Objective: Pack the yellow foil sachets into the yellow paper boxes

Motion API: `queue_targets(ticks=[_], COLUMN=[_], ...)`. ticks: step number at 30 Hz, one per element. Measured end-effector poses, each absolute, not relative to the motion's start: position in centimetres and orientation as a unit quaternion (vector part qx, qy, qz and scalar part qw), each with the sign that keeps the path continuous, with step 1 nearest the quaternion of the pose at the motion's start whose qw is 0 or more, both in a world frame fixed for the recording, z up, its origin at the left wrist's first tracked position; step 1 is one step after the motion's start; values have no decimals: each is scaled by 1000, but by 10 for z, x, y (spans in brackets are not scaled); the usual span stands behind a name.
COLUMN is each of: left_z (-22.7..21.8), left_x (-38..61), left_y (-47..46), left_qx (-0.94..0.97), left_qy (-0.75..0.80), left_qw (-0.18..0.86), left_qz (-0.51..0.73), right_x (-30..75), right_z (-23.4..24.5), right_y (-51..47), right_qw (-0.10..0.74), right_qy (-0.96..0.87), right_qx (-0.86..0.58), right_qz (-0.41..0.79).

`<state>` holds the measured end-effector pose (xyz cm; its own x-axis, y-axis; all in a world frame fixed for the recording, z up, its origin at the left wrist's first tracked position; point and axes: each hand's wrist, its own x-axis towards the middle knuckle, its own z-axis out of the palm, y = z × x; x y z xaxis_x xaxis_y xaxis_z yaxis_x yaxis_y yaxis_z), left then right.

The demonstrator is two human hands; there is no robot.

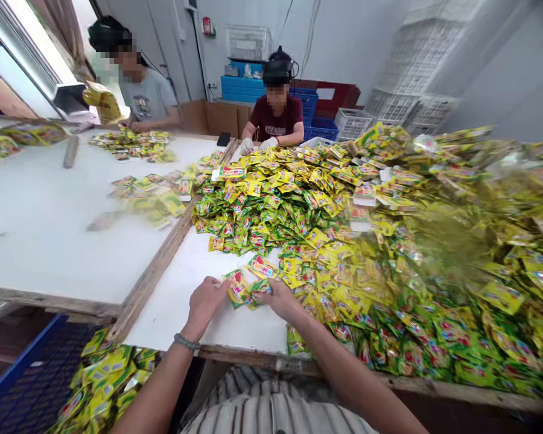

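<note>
My left hand [207, 301] pinches the edge of a small yellow-green packet [238, 287] with red print. My right hand [281, 296] has its fingers closed on a greener packet [259, 288] just beside it. Right behind these two lies a yellow box [263, 267] with pink and red print; whether it touches them I cannot tell. Both hands are low over the white tabletop [172, 307]. A heap of similar packets [262, 211] rises in front of them, spreading far to the right.
A wooden strip [163, 265] divides the tabletop. At lower left, a blue crate [31, 367] stands by more packets [106, 374]. Two people sit across the table, one in a maroon shirt [278, 117], one in a grey shirt [147, 96]. White crates [416, 66] are stacked behind.
</note>
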<state>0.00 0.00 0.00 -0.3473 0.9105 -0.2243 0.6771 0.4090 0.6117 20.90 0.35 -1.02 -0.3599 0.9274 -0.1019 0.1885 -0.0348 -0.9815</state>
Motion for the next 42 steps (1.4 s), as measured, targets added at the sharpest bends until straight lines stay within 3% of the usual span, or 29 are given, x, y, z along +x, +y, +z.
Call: queue_targets(ticks=[4, 8, 12, 15, 18, 27, 31, 36, 42], left_z=[-9, -14, -13, -6, 1, 8, 10, 15, 16], left_x=[13, 25, 33, 37, 43, 53, 56, 57, 59], left_y=[-1, -9, -16, -19, -23, -33, -32, -28, -30], left_qx=[511, 528, 508, 512, 558, 506, 513, 494, 412], left_qy=[771, 717, 611, 559, 532, 481, 468, 465, 452], left_qw=[297, 321, 429, 494, 488, 581, 599, 635, 681], left_qz=[236, 323, 430, 427, 408, 419, 398, 371, 404], right_x=[199, 201, 212, 223, 233, 262, 268, 255, 247], right_z=[-9, -2, 5, 17, 31, 40, 53, 57, 49], right_y=[-4, -15, -22, -16, -3, 9, 10, 11, -4], right_qw=[333, 385, 411, 479, 529, 358, 305, 309, 383], right_qy=[-612, -562, -512, -459, -464, -614, -702, -758, -678], right_qx=[-453, -417, -413, -452, -462, -457, -464, -482, -510], right_qz=[556, 602, 631, 597, 540, 534, 445, 313, 367])
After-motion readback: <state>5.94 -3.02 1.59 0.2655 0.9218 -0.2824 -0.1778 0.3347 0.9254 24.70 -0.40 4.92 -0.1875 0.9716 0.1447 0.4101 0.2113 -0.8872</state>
